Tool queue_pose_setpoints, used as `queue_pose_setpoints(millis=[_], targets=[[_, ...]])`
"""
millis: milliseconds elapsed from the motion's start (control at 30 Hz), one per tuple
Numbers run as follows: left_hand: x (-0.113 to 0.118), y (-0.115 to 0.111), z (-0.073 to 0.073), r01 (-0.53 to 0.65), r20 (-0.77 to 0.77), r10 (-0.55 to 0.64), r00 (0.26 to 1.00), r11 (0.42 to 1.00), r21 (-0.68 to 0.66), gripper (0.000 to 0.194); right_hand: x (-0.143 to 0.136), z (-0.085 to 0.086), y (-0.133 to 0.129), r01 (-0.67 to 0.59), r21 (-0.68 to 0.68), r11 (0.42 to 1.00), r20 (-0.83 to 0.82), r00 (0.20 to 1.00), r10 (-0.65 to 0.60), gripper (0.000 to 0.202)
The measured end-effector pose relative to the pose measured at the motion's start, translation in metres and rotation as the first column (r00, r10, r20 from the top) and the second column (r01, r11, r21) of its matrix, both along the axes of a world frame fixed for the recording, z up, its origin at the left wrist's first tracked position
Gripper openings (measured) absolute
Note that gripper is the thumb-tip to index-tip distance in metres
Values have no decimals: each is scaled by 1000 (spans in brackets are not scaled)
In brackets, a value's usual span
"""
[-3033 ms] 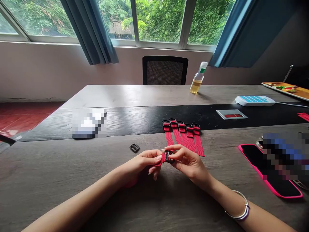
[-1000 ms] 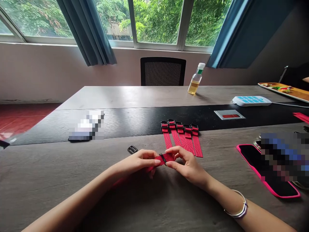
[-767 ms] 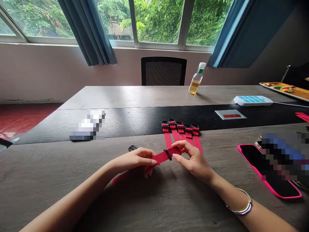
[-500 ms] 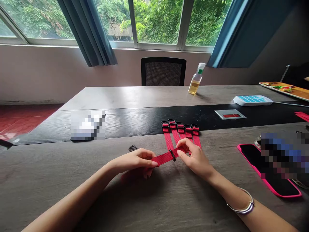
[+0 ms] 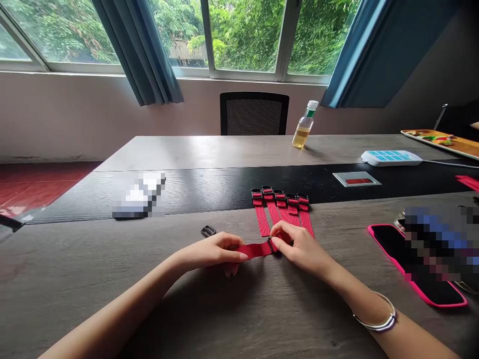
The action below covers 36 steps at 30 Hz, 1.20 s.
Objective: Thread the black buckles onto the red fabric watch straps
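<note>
A red webbing strap [image 5: 256, 250] stretches between my two hands, just above the grey table. My left hand [image 5: 215, 251] pinches it, thumb on top. At the strap's other end, my right hand [image 5: 301, 248] has thumb and fingertips closed at the black buckle [image 5: 270, 244] threaded on the webbing; the fingers partly hide that end. A loose black slide buckle [image 5: 208, 231] lies just beyond my left hand. Several finished-looking red straps with black buckles [image 5: 279, 196] lie side by side past my right hand, their near ends partly covered by it.
To the right lies a phone with a pink edge [image 5: 400, 264], beside a blurred item. Farther back are a small framed card [image 5: 357, 179], a white power strip [image 5: 392, 158], a bottle [image 5: 305, 124] and a tray [image 5: 464, 143]. A blurred white object [image 5: 138, 195] sits left.
My right fingers have shifted from the webbing beyond the buckle onto the buckle itself. The strap hangs flatter and a little lower. My left hand keeps its pinch.
</note>
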<state>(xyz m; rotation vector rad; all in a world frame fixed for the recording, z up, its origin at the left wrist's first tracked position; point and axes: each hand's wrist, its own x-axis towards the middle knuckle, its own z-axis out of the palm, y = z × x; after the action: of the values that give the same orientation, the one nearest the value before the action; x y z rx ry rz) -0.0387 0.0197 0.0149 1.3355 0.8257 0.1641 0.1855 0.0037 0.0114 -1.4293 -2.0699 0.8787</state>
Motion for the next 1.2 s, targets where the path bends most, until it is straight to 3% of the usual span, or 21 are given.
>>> queue_pose_setpoints(millis=[100,200,267,367,433,533,667,767,867,1000,1200], targets=[[0,-1,6,90,-92,-81,992,991,95,26,-1,2,-2,-46,-30,998,-34,998,45,9],[-4,0,18,204,-244,-140,960,944,260,30,-1,4,-3,-77,-27,997,-22,997,76,10],[-10,2,26,212,-329,-63,942,873,440,33,-1,4,-3,-83,-29,996,-16,996,83,7],[-21,8,34,148,-369,157,916,723,675,34,-1,2,-3,-80,-47,996,-31,996,78,6],[-29,13,36,159,-419,271,867,646,747,32,-1,2,-3,-76,-58,995,-38,997,74,7],[-39,18,36,282,-569,390,724,586,760,30,0,1,-2,-80,-46,996,-21,997,79,7],[-41,16,29,374,-700,449,556,617,692,37,1,-3,-1,-104,159,982,105,991,88,10],[-36,13,24,430,-749,426,508,628,649,37,-4,-10,-4,-139,377,916,227,972,54,8],[-33,11,22,459,-757,430,493,610,646,33,-20,-17,-11,-233,485,843,285,953,99,10],[-36,13,22,440,-726,447,522,588,679,29,-41,-19,-25,-487,391,781,414,851,323,28],[-34,13,21,394,-679,383,626,597,699,18,-38,-7,-33,-472,161,867,341,851,400,14]])
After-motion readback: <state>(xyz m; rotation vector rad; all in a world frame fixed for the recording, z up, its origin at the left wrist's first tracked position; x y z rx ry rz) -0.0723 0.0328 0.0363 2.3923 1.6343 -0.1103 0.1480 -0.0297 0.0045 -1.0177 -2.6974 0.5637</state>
